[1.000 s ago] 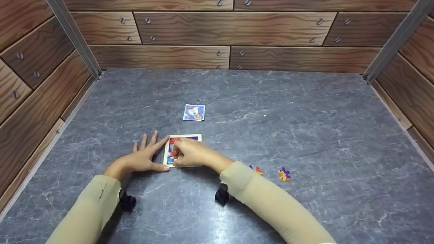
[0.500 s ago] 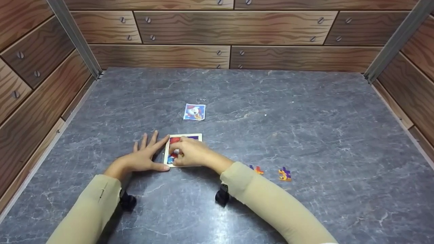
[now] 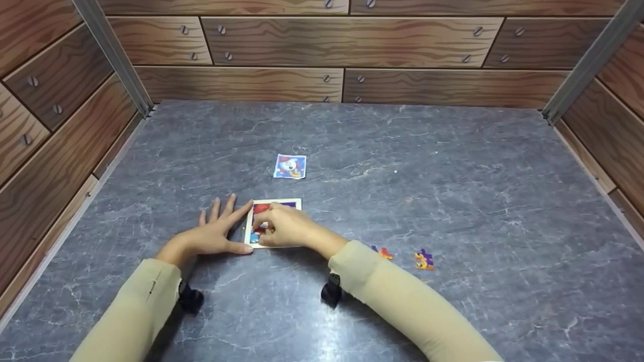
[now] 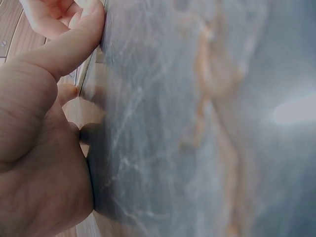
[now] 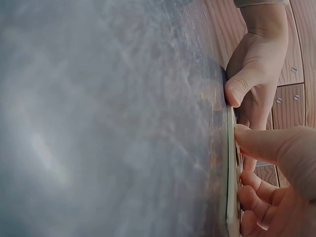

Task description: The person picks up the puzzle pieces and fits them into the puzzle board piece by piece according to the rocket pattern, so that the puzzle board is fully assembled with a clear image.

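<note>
A small jigsaw puzzle in a white-rimmed tray (image 3: 248, 229) lies flat on the table, its red, purple and blue picture partly covered. With fingers spread and straight, my left hand (image 3: 214, 237) touches the tray's left side, index fingertip at the far corner and thumb at the near one. Over the picture, my right hand (image 3: 291, 226) has bent fingers, its thumb and fingertips on the puzzle and apart from each other. In the right wrist view the tray edge (image 5: 230, 168) is seen side-on beneath those fingertips. Whether they pinch a piece is hidden.
Two loose puzzle pieces lie to the right: an orange-and-purple one (image 3: 424, 260) and a red-and-purple one (image 3: 386, 253) partly behind the right sleeve. Beyond the tray lies a square picture card (image 3: 290, 166). Wood-patterned walls (image 3: 347, 42) surround the grey marbled table (image 3: 453, 176).
My right index finger has straightened somewhat from a tighter curl and shifted slightly on the puzzle. My left hand has stayed at the tray's side.
</note>
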A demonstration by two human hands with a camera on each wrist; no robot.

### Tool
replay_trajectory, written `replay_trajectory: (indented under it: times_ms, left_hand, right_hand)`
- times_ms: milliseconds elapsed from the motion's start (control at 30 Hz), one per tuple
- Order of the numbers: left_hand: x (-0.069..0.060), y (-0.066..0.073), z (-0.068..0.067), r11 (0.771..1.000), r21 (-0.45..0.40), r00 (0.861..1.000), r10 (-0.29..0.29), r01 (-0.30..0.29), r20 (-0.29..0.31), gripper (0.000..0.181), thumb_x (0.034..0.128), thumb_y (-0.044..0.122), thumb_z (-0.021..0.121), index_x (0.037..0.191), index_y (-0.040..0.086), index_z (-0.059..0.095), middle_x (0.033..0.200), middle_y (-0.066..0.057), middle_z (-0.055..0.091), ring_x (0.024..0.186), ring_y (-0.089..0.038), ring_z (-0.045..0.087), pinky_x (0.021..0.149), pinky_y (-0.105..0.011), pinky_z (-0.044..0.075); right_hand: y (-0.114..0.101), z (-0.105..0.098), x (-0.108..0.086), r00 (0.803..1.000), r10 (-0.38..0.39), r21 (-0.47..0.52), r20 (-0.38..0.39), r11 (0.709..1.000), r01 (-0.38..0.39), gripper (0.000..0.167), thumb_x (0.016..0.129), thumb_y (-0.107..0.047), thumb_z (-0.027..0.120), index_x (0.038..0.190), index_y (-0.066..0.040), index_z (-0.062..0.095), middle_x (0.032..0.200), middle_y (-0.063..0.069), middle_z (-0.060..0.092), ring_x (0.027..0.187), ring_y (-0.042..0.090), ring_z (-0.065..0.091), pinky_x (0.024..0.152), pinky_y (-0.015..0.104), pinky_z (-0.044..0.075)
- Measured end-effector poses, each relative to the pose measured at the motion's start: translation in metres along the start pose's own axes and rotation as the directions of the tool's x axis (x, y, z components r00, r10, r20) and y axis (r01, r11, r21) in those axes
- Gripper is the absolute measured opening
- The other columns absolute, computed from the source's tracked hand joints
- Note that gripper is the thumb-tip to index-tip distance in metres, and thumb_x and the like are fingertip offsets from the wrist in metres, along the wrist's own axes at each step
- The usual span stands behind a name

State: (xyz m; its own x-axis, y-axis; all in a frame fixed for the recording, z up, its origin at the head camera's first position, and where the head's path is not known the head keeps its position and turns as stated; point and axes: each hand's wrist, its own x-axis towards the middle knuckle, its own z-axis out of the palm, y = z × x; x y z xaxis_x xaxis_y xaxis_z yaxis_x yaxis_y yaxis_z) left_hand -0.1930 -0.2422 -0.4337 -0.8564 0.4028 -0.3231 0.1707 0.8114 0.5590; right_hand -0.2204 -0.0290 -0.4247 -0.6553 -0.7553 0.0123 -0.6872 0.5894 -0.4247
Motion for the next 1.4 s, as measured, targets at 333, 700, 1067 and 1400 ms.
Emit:
replay_trajectory:
  times_ms: [333, 700, 1067, 1400]
  left_hand:
    - [0.001, -0.001, 0.000, 1.000, -0.004, 1.000, 0.010, -0.010, -0.003, 0.102, 0.0761, 0.057, 0.067, 0.151, 0.025, 0.006, 0.151, -0.016, -0.022, 0.130, -0.041, -0.030, 0.096, -0.064, -0.019]
    - [0.002, -0.002, 0.001, 1.000, 0.012, 1.000, 0.006, -0.006, -0.014, 0.102, 0.0760, 0.058, 0.066, 0.151, 0.024, 0.007, 0.151, -0.017, -0.021, 0.131, -0.041, -0.029, 0.096, -0.063, -0.020]
    - [0.002, -0.002, 0.001, 1.000, 0.021, 1.000, -0.016, 0.017, -0.015, 0.094, 0.0808, 0.061, 0.058, 0.151, 0.026, 0.006, 0.151, -0.015, -0.021, 0.131, -0.040, -0.028, 0.097, -0.063, -0.019]
    - [0.002, 0.000, 0.000, 0.999, -0.005, 0.999, -0.045, 0.045, 0.004, 0.096, 0.0794, 0.062, 0.059, 0.151, 0.027, 0.005, 0.151, -0.014, -0.023, 0.131, -0.039, -0.030, 0.096, -0.061, -0.022]
  right_hand:
    - [0.002, 0.001, 0.000, 0.999, 0.000, 0.037, -0.032, 0.999, 0.001, 0.020, 0.076, -0.024, 0.073, 0.096, -0.018, 0.072, 0.083, -0.004, 0.055, 0.077, 0.010, 0.050, 0.065, 0.025, 0.042]
    - [0.009, -0.007, -0.008, 0.989, -0.143, 0.153, 0.026, 0.979, 0.137, 0.015, 0.080, -0.014, 0.072, 0.094, -0.008, 0.074, 0.084, 0.003, 0.064, 0.075, 0.009, 0.055, 0.069, 0.020, 0.044]
    - [0.020, -0.026, -0.035, 0.990, -0.143, 0.246, 0.003, 0.959, 0.138, 0.022, 0.085, -0.013, 0.067, 0.105, -0.003, 0.069, 0.086, 0.005, 0.065, 0.076, 0.012, 0.057, 0.070, 0.021, 0.046]
    - [0.035, -0.048, -0.070, 0.992, -0.124, 0.252, -0.020, 0.960, 0.125, 0.025, 0.086, -0.015, 0.067, 0.106, -0.001, 0.067, 0.086, 0.005, 0.065, 0.076, 0.015, 0.059, 0.071, 0.027, 0.050]
